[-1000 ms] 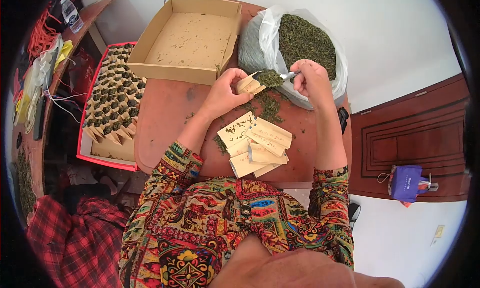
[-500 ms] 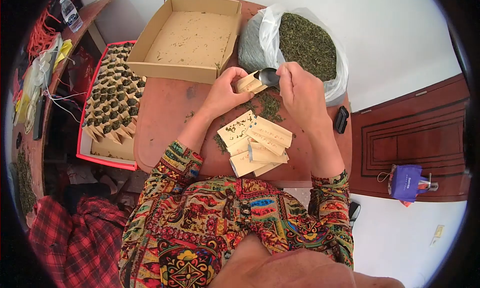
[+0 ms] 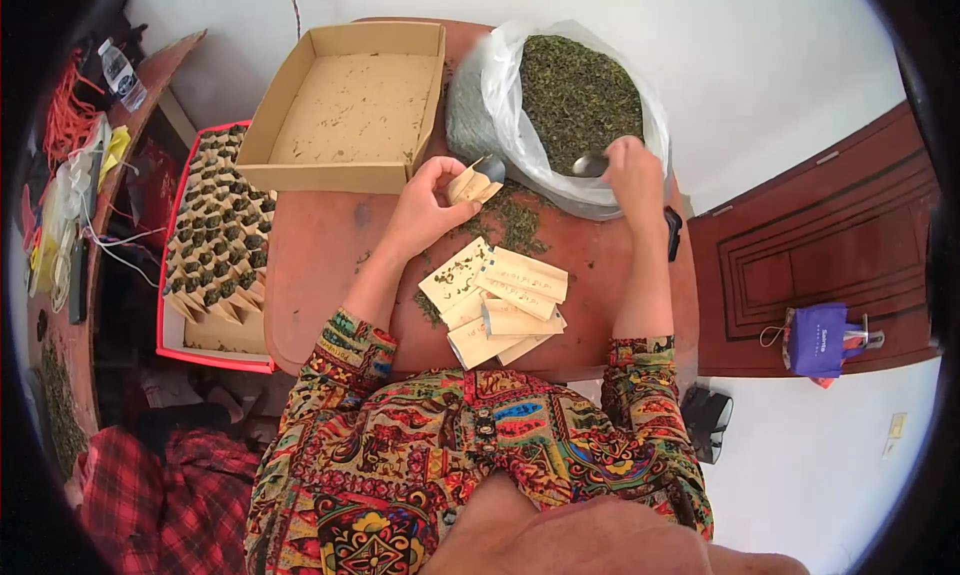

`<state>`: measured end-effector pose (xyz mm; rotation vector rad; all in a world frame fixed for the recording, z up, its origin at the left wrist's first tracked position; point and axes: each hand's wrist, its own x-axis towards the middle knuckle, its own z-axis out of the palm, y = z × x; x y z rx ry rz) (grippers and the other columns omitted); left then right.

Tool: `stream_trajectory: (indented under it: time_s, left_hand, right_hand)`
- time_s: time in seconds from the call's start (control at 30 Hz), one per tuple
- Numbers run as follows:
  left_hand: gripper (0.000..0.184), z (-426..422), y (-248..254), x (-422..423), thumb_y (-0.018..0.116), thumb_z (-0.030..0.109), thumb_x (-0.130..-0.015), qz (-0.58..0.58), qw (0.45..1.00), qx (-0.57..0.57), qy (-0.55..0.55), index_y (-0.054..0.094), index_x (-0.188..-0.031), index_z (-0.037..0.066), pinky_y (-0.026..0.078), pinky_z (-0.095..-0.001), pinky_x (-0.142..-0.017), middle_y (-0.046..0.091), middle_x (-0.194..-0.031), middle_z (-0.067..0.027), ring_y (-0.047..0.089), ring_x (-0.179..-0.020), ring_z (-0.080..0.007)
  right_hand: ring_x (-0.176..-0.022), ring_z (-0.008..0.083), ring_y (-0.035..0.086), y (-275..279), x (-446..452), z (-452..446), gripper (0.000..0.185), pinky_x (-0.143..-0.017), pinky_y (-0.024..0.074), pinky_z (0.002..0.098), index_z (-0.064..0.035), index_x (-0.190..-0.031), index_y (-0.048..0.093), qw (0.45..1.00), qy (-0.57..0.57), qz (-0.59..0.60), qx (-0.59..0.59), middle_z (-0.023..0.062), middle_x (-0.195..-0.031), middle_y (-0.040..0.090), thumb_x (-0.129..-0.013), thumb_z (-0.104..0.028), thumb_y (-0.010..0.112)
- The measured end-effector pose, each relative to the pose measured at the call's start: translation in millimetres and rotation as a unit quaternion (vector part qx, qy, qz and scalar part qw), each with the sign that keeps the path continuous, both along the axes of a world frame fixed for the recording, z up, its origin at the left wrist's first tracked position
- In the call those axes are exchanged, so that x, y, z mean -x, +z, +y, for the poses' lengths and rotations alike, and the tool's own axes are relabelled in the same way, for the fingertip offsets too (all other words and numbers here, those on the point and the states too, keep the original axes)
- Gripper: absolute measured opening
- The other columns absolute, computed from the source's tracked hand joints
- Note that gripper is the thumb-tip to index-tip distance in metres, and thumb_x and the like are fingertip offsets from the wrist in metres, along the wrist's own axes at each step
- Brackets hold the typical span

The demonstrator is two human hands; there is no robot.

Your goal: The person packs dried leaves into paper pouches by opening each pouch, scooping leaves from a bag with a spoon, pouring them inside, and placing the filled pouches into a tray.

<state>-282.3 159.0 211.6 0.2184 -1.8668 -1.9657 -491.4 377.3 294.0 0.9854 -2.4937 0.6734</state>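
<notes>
My left hand (image 3: 425, 207) is closed around a small kraft-paper pouch (image 3: 474, 186), its mouth open and showing a dark grey inner side. What lies inside the pouch I cannot make out. My right hand (image 3: 637, 173) grips a metal spoon (image 3: 590, 165) whose bowl is at the near edge of the dried leaves (image 3: 580, 95). A clear plastic bag (image 3: 508, 105) holds these leaves, its rim folded outward. Several flat kraft pouches (image 3: 525, 283) lie in a loose pile nearer my body, with leaf bits on one. Loose leaves (image 3: 515, 220) are scattered on the table between the hands.
A shallow cardboard box (image 3: 330, 179) with leaf crumbs stands at the table's back left. Left of the table (image 3: 320, 275), a red-edged box (image 3: 215, 357) holds rows of upright filled pouches (image 3: 215, 225). A black object (image 3: 673, 233) sits at the right edge.
My right hand has moved the spoon from the pouch's mouth rightward to the leaves in the bag. My left hand still holds the pouch. The whole view has shifted slightly.
</notes>
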Motion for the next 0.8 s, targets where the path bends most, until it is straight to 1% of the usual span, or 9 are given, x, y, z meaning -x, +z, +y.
stream_trajectory:
  time_s: [0.03, 0.13, 0.23, 0.37, 0.43, 0.53, 0.63, 0.7, 0.8]
  left_hand:
    - [0.038, 0, 0, 0, 0.076, 0.005, -0.077, 0.002, 1.000, 0.002, 0.000, 0.055, -0.110, 0.005, 0.049, -0.0248, -0.079, 0.064, -0.102, -0.0020, 0.060, -0.093, -0.0084]
    - [0.038, 1, 2, -1, 0.076, 0.005, -0.078, 0.003, 1.000, 0.010, 0.003, 0.055, -0.110, 0.005, 0.049, -0.0244, -0.079, 0.064, -0.102, -0.0018, 0.060, -0.093, -0.0084]
    - [0.038, 0, 1, -1, 0.076, 0.005, -0.078, -0.001, 1.000, 0.014, 0.002, 0.055, -0.110, 0.005, 0.050, -0.0243, -0.080, 0.064, -0.103, -0.0018, 0.060, -0.094, -0.0084]
    - [0.041, -2, 4, -2, 0.073, -0.001, -0.080, -0.018, 1.000, 0.008, -0.018, 0.050, -0.114, 0.006, 0.049, -0.0244, -0.085, 0.060, -0.105, -0.0008, 0.058, -0.097, -0.0078]
    - [0.039, -2, 2, -1, 0.074, 0.002, -0.079, -0.007, 1.000, 0.012, -0.005, 0.054, -0.112, 0.005, 0.050, -0.0244, -0.083, 0.062, -0.104, -0.0017, 0.059, -0.095, -0.0085]
    - [0.038, 0, 1, -1, 0.075, 0.004, -0.078, -0.002, 1.000, 0.006, 0.001, 0.055, -0.110, 0.005, 0.050, -0.0247, -0.082, 0.064, -0.104, -0.0023, 0.060, -0.095, -0.0090]
    - [0.037, 2, 6, -2, 0.075, 0.004, -0.078, 0.006, 1.000, -0.004, -0.004, 0.055, -0.110, 0.004, 0.050, -0.0253, -0.082, 0.064, -0.104, -0.0026, 0.061, -0.095, -0.0093]
    - [0.038, 1, 4, -2, 0.076, 0.005, -0.077, 0.005, 1.000, -0.011, -0.008, 0.055, -0.109, 0.005, 0.050, -0.0260, -0.081, 0.064, -0.103, -0.0029, 0.061, -0.095, -0.0094]
    - [0.039, 0, 2, -1, 0.076, 0.005, -0.076, -0.003, 1.000, 0.014, -0.003, 0.055, -0.109, 0.005, 0.050, -0.0262, -0.081, 0.064, -0.103, -0.0031, 0.061, -0.093, -0.0095]
  right_hand:
    - [-0.061, 0.0289, 0.066, -7, 1, -2, 0.026, -0.068, 0.0518, 0.0417, -0.0004, -0.090, 0.065, 0.995, 0.013, -0.095, 0.034, 0.0136, -0.065, 0.067, -0.095, -0.018, 0.046]
    - [-0.059, 0.0253, 0.066, -24, -4, -21, 0.028, -0.064, 0.0518, 0.0394, -0.0002, -0.089, 0.065, 0.961, 0.034, -0.251, 0.113, 0.0139, -0.064, 0.068, -0.094, -0.019, 0.045]
    - [-0.056, 0.0195, 0.065, -31, -8, -34, 0.029, -0.058, 0.0511, 0.0348, 0.0002, -0.089, 0.065, 0.951, 0.023, -0.258, 0.166, 0.0127, -0.063, 0.068, -0.095, -0.019, 0.044]
    - [-0.051, 0.0129, 0.059, -35, 2, -32, 0.028, -0.051, 0.0466, 0.0278, -0.0010, -0.090, 0.064, 0.904, 0.019, -0.340, 0.260, 0.0094, -0.063, 0.068, -0.096, -0.019, 0.044]
    - [-0.050, 0.0106, 0.056, -32, 5, -27, 0.026, -0.049, 0.0437, 0.0248, -0.0018, -0.092, 0.063, 0.878, 0.023, -0.385, 0.285, 0.0081, -0.064, 0.068, -0.096, -0.019, 0.044]
    - [-0.050, 0.0088, 0.053, -24, 5, -21, 0.024, -0.045, 0.0391, 0.0225, -0.0032, -0.093, 0.063, 0.862, 0.009, -0.406, 0.304, 0.0066, -0.065, 0.067, -0.097, -0.019, 0.045]
    - [-0.050, 0.0078, 0.051, -17, 5, -14, 0.024, -0.044, 0.0362, 0.0220, -0.0045, -0.093, 0.062, 0.847, 0.041, -0.407, 0.338, 0.0055, -0.063, 0.064, -0.097, -0.021, 0.046]
    - [-0.049, 0.0076, 0.049, -5, 0, -12, 0.022, -0.043, 0.0344, 0.0221, -0.0049, -0.093, 0.061, 0.827, 0.065, -0.432, 0.355, 0.0053, -0.062, 0.063, -0.097, -0.021, 0.046]
    - [-0.046, 0.0072, 0.046, 15, -14, -12, 0.021, -0.041, 0.0310, 0.0217, -0.0047, -0.093, 0.060, 0.806, 0.101, -0.456, 0.364, 0.0052, -0.060, 0.060, -0.098, -0.020, 0.047]
